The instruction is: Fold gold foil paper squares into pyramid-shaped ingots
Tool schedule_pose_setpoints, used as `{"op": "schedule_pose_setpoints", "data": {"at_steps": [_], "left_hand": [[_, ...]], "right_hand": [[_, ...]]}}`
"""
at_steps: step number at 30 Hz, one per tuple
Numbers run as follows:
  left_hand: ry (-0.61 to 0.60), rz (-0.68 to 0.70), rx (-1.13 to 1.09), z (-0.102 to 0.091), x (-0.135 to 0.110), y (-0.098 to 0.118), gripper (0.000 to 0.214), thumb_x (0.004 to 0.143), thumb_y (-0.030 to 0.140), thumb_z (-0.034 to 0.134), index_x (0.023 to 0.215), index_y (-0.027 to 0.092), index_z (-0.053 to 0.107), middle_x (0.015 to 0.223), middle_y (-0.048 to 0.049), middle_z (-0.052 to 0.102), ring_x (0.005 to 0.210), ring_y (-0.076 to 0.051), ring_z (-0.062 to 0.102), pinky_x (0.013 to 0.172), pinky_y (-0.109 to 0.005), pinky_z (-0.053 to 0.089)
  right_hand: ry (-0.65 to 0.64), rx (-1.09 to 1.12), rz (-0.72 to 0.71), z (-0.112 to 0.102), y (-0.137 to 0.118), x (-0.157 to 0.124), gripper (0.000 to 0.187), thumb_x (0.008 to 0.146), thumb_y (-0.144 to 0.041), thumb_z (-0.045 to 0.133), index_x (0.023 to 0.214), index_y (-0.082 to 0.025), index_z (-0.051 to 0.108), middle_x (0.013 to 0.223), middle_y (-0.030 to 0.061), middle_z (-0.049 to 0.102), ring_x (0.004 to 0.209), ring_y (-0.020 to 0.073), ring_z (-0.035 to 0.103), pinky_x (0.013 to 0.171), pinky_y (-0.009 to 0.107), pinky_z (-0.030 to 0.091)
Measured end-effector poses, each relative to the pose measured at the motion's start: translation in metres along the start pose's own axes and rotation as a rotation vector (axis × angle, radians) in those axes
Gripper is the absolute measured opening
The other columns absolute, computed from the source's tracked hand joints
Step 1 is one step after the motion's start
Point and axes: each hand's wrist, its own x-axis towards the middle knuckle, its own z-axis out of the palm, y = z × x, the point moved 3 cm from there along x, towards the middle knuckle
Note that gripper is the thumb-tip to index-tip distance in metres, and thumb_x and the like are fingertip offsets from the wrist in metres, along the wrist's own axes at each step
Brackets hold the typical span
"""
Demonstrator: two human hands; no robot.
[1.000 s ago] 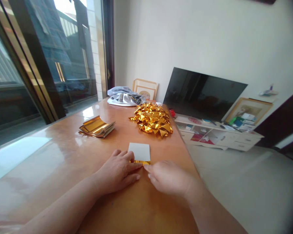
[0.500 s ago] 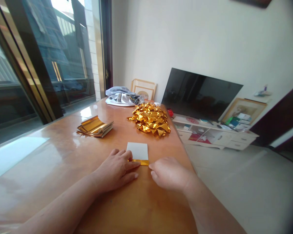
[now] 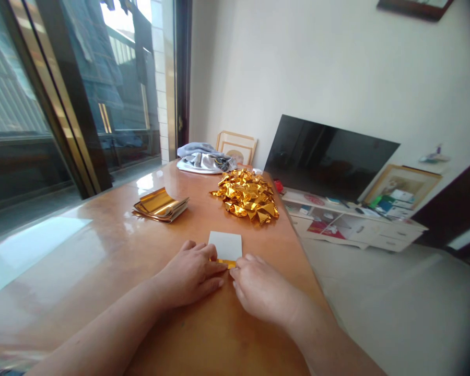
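A small sheet of paper (image 3: 225, 244), white side up with a gold folded strip along its near edge, lies on the wooden table (image 3: 102, 250). My left hand (image 3: 190, 274) lies flat with its fingers pressing the left part of the gold fold. My right hand (image 3: 260, 290) rests beside it, fingertips pressed on the right part of the fold. Beyond the sheet sits a heap of folded gold foil pieces (image 3: 246, 194). A stack of flat gold sheets (image 3: 160, 204) lies to the left of it.
A crumpled grey and white cloth (image 3: 203, 158) and a framed picture (image 3: 237, 146) sit at the table's far end. The table's right edge drops to the floor, with a television (image 3: 329, 156) on a low white cabinet (image 3: 356, 227) beyond. Glass sliding doors stand at left.
My right hand has slid left along the gold fold, closing up against my left hand. The left hand has stayed in place. The camera has shifted slightly.
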Motion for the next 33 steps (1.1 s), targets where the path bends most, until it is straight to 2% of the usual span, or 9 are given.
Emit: {"op": "schedule_pose_setpoints", "data": {"at_steps": [4,7,11,19,24,28,33], "left_hand": [[0.005,-0.02,-0.053,-0.003,-0.003,-0.009,0.024,0.097,0.036,0.053,0.085,0.028,0.073,0.092,-0.0027,0.066,0.093,-0.022,0.059,0.086,-0.039,0.032],[0.016,-0.043,-0.074,-0.004,-0.006,-0.015,0.021,0.095,0.034,0.055,0.085,0.029,0.073,0.094,-0.0013,0.069,0.091,-0.021,0.06,0.087,-0.039,0.032],[0.029,-0.061,-0.096,-0.006,-0.009,-0.019,0.019,0.093,0.032,0.057,0.085,0.03,0.074,0.097,0.0003,0.072,0.091,-0.021,0.06,0.087,-0.039,0.033],[0.056,-0.085,-0.138,-0.007,-0.012,-0.028,0.024,0.092,0.028,0.056,0.082,0.03,0.077,0.098,0.002,0.077,0.094,-0.022,0.059,0.09,-0.039,0.033],[0.052,-0.111,-0.171,-0.005,-0.013,-0.032,0.026,0.089,0.022,0.055,0.086,0.032,0.079,0.1,0.0023,0.078,0.099,-0.023,0.06,0.093,-0.039,0.035],[0.043,-0.141,-0.195,-0.005,-0.012,-0.033,0.029,0.085,0.017,0.053,0.092,0.032,0.077,0.098,0.0015,0.077,0.1,-0.024,0.061,0.095,-0.039,0.037],[0.1,-0.208,-0.253,-0.003,-0.011,-0.038,0.024,0.09,0.022,0.049,0.106,0.028,0.067,0.097,0.0005,0.077,0.097,-0.022,0.064,0.092,-0.037,0.04]], "right_hand": [[0.012,-0.024,-0.003,0.001,-0.002,0.002,0.029,0.096,-0.02,0.044,0.1,-0.014,0.072,0.103,0.0142,0.067,0.098,0.0264,0.06,0.087,0.036,0.045],[0.008,-0.045,0.012,0.002,-0.003,0.003,0.027,0.094,-0.016,0.044,0.097,-0.015,0.071,0.101,0.0133,0.067,0.095,0.0255,0.06,0.084,0.035,0.045],[0.014,-0.049,0.035,0.002,-0.004,0.004,0.026,0.09,-0.012,0.046,0.102,-0.017,0.068,0.101,0.0119,0.067,0.093,0.0252,0.061,0.08,0.035,0.045],[0.03,-0.122,0.016,0.009,-0.01,0.011,0.026,0.09,-0.008,0.046,0.1,-0.016,0.068,0.098,0.0126,0.065,0.091,0.0255,0.06,0.078,0.035,0.044],[0.081,-0.14,-0.042,0.015,-0.019,0.016,0.027,0.09,-0.007,0.045,0.104,-0.013,0.067,0.102,0.0142,0.064,0.099,0.0276,0.056,0.087,0.038,0.044],[0.085,-0.129,-0.063,0.018,-0.024,0.021,0.029,0.09,-0.005,0.045,0.108,-0.012,0.066,0.104,0.014,0.063,0.099,0.0271,0.055,0.087,0.038,0.045],[0.07,-0.13,-0.071,0.019,-0.028,0.025,0.031,0.091,-0.005,0.046,0.114,-0.013,0.065,0.108,0.0139,0.063,0.101,0.0266,0.054,0.087,0.036,0.046]]}}
